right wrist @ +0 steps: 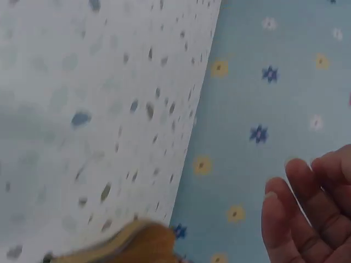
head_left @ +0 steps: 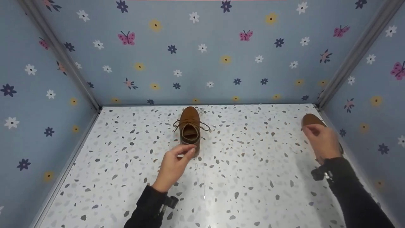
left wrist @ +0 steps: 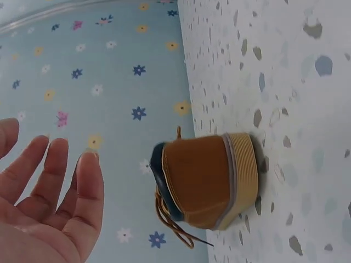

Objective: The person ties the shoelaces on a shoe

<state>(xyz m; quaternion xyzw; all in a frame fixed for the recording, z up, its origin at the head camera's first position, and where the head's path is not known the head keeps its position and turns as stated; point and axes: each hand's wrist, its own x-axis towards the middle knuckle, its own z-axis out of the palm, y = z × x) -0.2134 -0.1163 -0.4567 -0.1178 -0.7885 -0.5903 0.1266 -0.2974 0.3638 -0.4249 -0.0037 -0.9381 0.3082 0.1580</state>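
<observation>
A brown lace-up shoe stands upright on the speckled surface, toe toward the back wall, its laces tied in a bow. My left hand hovers behind its heel with loosely bent fingers. From the left wrist, a gap separates those fingers from the shoe's heel and ribbed tan sole. Over at the far right lies a second brown shoe, mostly hidden beneath my right hand. In the right wrist view only a blurred end of that shoe shows, apart from the relaxed, empty fingers.
Blue panels with flowers and butterflies enclose the white speckled surface at the back, left and right. Grey corner strips join them. The second shoe sits close against the right panel.
</observation>
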